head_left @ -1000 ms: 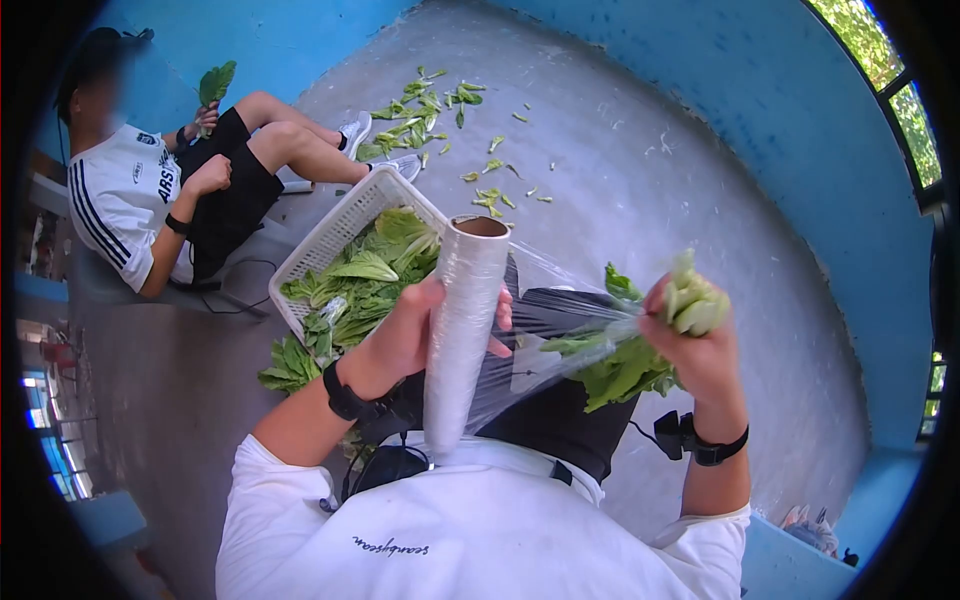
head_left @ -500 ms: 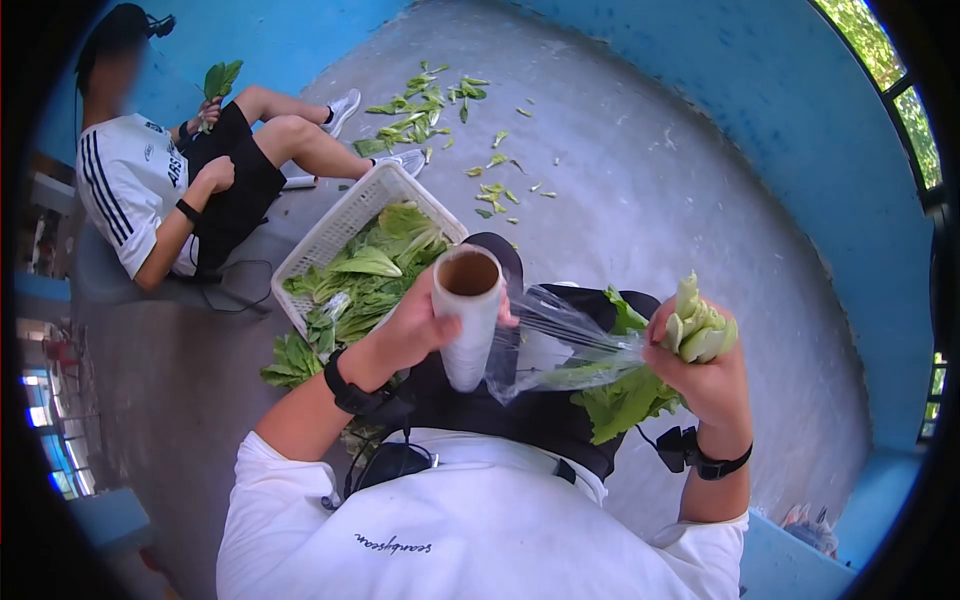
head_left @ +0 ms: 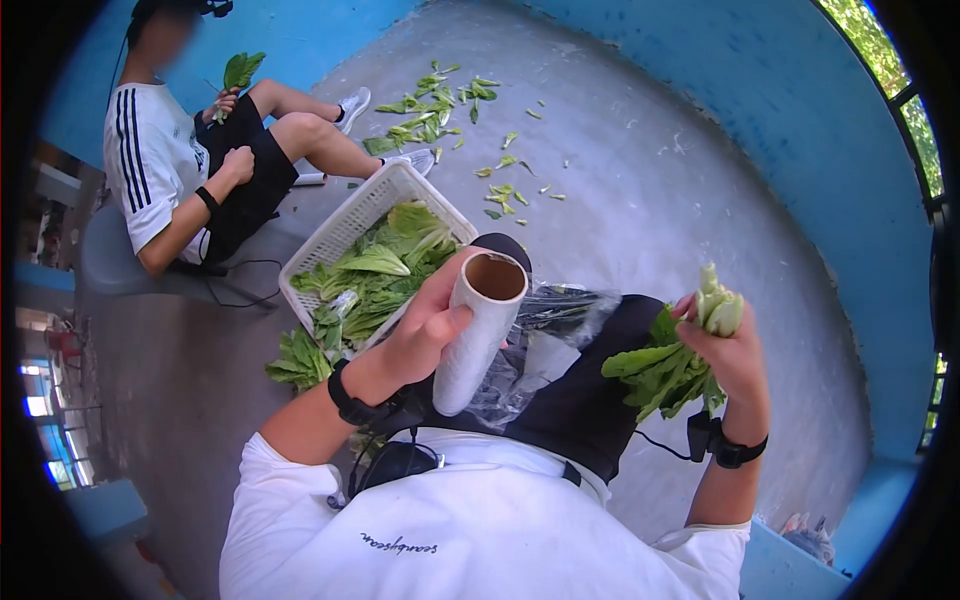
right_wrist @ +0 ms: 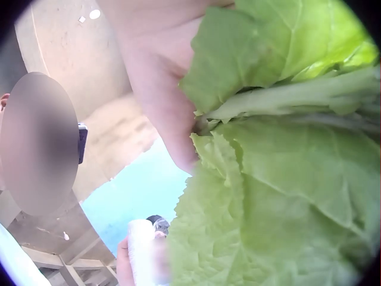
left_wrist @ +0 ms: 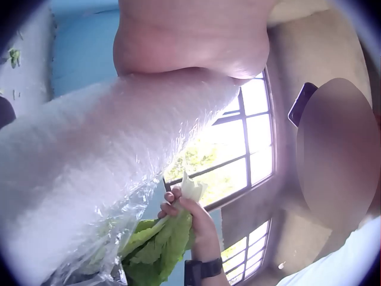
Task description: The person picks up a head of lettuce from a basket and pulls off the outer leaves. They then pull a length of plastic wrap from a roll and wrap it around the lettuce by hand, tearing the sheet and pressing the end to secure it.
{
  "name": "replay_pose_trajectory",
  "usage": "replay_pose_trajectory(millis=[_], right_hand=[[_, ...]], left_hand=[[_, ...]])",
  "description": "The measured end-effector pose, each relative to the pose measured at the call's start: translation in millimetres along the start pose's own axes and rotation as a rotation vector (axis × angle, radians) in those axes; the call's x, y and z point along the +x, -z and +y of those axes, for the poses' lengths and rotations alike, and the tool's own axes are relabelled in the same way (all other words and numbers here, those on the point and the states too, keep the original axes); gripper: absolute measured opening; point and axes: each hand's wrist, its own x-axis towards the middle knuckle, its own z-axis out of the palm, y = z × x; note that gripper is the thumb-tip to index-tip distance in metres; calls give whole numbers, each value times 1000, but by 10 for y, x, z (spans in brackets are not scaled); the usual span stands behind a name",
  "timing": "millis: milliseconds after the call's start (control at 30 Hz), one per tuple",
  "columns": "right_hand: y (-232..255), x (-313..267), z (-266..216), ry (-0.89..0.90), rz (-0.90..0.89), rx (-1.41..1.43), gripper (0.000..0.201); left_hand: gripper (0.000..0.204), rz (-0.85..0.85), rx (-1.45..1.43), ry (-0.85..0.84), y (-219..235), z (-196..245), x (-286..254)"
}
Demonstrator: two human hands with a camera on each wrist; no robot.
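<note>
My left hand point(head_left: 437, 318) grips a roll of clear plastic wrap point(head_left: 478, 340) with a brown cardboard core, tilted so its open end faces up. A loose, crumpled sheet of wrap point(head_left: 545, 345) trails from the roll over my dark-trousered lap. Off to the right, my right hand point(head_left: 733, 345) holds a bunch of leafy greens point(head_left: 668, 368) by the pale stems, the stem ends poking up above the fist and the leaves hanging toward my lap. In the right wrist view the broad leaves point(right_wrist: 286, 196) fill much of the frame.
A white plastic basket point(head_left: 330, 235) of leafy greens stands in front of my left side. More greens point(head_left: 300, 362) lie by its near corner. Another person point(head_left: 165, 170) sits at the far left holding a leaf. Trimmed leaves point(head_left: 425, 115) are scattered over the concrete floor point(head_left: 640, 170).
The wrap stretched between the roll and the greens has come away from the right hand and slackened over the lap. The right hand moved right with the greens; the roll tipped its open end upward.
</note>
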Motion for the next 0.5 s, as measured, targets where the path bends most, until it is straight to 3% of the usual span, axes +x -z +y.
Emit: replay_pose_trajectory(millis=[167,233,333,400,500], right_hand=[[-218,-91,-400,122,-102,-114,31],[-379,-21,-441,219,-206,-213,39],[-742,128,-361,511,-157,-78,34],[-839,160,-399,367,-268,-33,32],[-864,197,-381,256,-333,14,30]], left_hand=[[57,-163,172,-139,-37,15,-77],[57,-211,213,-115,-94,67,-85],[64,-247,247,-92,-104,72,-113],[76,-199,239,-55,-87,78,-164],[74,-149,176,-61,-98,73,-166]])
